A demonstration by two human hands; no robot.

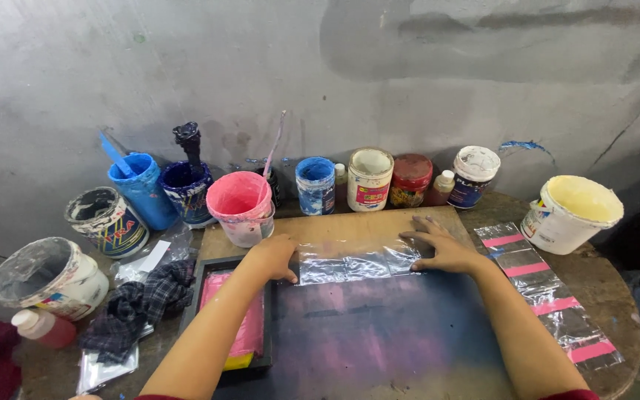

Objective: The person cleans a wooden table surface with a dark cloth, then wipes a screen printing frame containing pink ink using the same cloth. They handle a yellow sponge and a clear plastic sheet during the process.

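Both hands are laid flat, fingers spread, nothing grasped: the left hand [275,255] is pressed on the left end of a clear plastic sheet [353,263], the right hand [442,248] on its right end. This sheet is spread across a wooden board [350,226] at the far edge of a dark, pink-stained printing surface [379,333] on the desk [601,281]. A pink ink tray [235,326] is seen just left. Clear bags with pink strips [550,292] lie to the right. Paint pots, including a pink pot [240,204] and a yellow bucket [572,211], are ranged along the wall. A dark rag [138,304] lies at left.
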